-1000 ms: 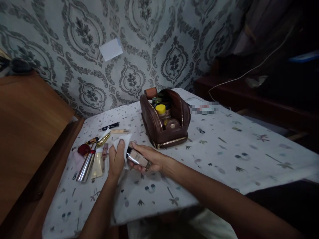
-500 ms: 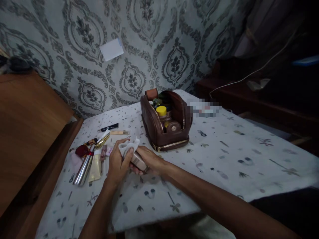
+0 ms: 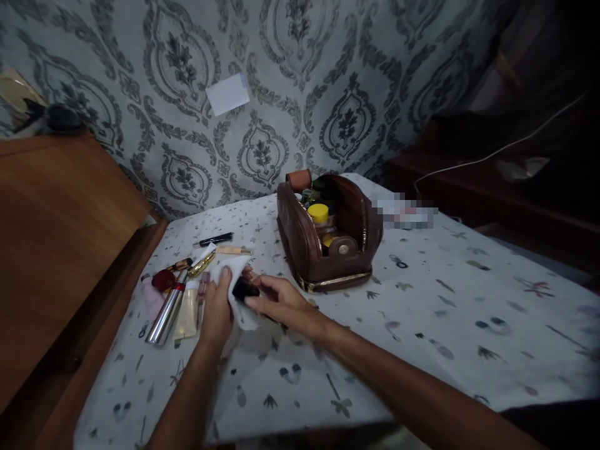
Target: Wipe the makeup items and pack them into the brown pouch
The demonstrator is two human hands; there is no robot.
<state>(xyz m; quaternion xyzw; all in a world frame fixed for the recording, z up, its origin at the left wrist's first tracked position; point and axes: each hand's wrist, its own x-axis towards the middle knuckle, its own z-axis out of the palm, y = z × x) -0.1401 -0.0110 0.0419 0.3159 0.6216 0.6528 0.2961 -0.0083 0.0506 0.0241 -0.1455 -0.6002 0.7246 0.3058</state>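
Observation:
My left hand (image 3: 219, 307) is closed on a white cloth (image 3: 244, 315), which is bunched against a dark, glossy item (image 3: 244, 289). The fingers of my right hand (image 3: 281, 303) grip that dark item from the right. Much of the item is hidden by the cloth and fingers. Just left of my hands lie a cream tube (image 3: 187, 312), a silver cylinder (image 3: 165, 315), a red round item (image 3: 164, 280) and a gold tube (image 3: 202, 264). Behind them are a black tube (image 3: 216, 239) and a slim beige tube (image 3: 232, 250).
An open brown bag (image 3: 328, 250) holding a yellow-lidded jar (image 3: 318, 213) stands behind my right hand on the patterned cloth-covered table (image 3: 300, 406). A wooden panel (image 3: 60, 237) borders the left. A white cable (image 3: 497, 150) hangs at the right.
The brownish item seen between my hands before is out of sight, and a dark end now shows there. The white cloth is spread lower. The whole view has shifted slightly.

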